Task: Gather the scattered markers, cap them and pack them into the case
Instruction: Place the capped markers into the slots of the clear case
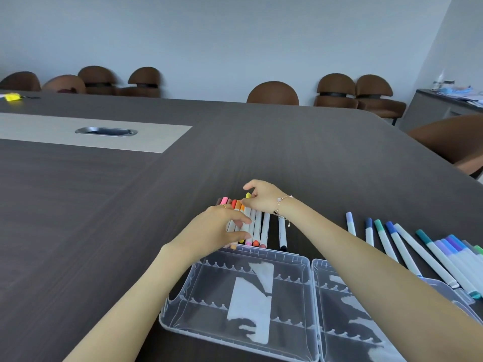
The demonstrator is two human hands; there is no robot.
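**Markers grouped, case still empty**

Dark wood-grain table (104,205) in a meeting room, brown chairs (273,92) along the far wall.

Warm markers (254,228) (pink, red, orange, yellow ends) lie side by side in a tight row just beyond the far edge of the case (235,291). One marker with a black end (282,235) lies just right of the row, slightly apart. All visible ends in this group look capped; some are hidden under the hands.

Left hand (217,227): fingers spread and nearly straight, resting on the row's near half, holding nothing. Right hand (262,195): fingers curled at the row's far end, pinching the yellow cap (248,195), as far as I can tell.

Case is clear plastic, opened flat in two halves, slotted dividers showing, no marker in it.

Cool markers (407,246) (blue, teal, purple) fan out to the right, well apart from the warm row; a few overlap the case's right edge.

Judgement: gathering and sorting mostly done, capping near finished for the warm group, packing not begun. Cool group not yet lined up
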